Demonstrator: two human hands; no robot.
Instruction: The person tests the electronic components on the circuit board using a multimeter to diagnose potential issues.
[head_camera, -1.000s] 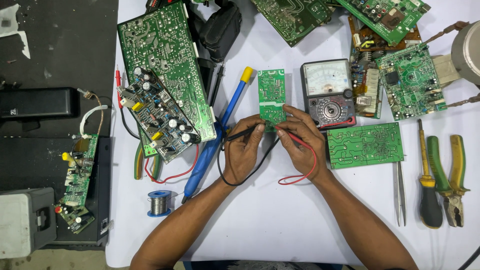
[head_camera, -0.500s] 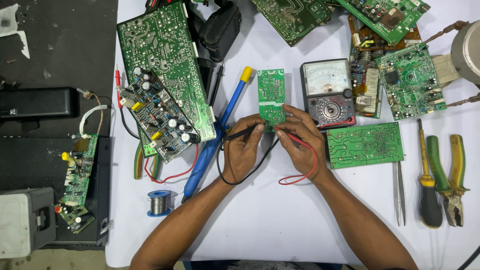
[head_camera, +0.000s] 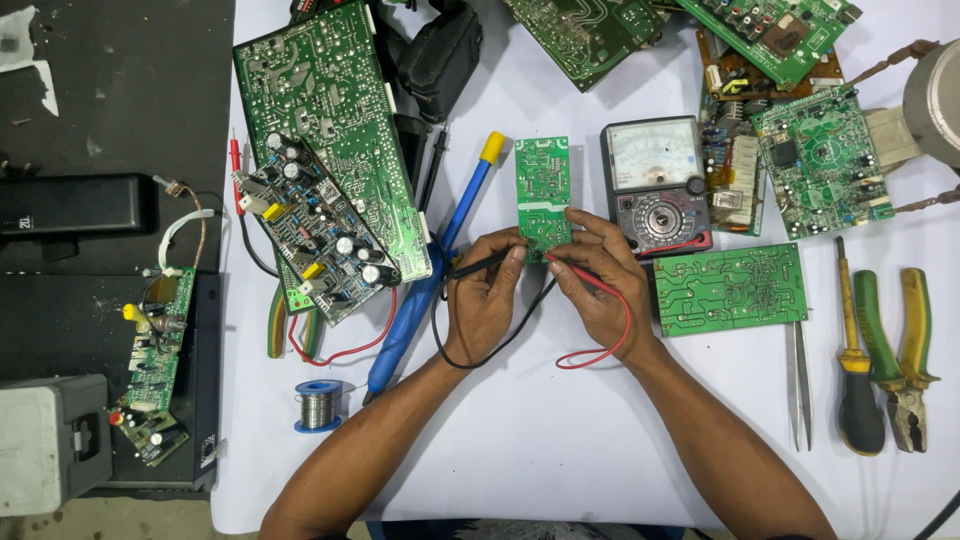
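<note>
Where the white-covered bench meets its far-left corner, a large green printed circuit board lies tilted, partly over a smaller board crowded with silver capacitors. Toward the far edge, right of centre, sits a grey analogue multimeter with a round dial; just beside its near-right corner lies a flat green rectangular board. Near the right edge rest green-and-yellow-handled pliers. At mid-bench, a small narrow green circuit board lies flat, its near end under the fingertips. The left hand pinches a black test probe against that end; the right hand pinches a red test probe there too.
</note>
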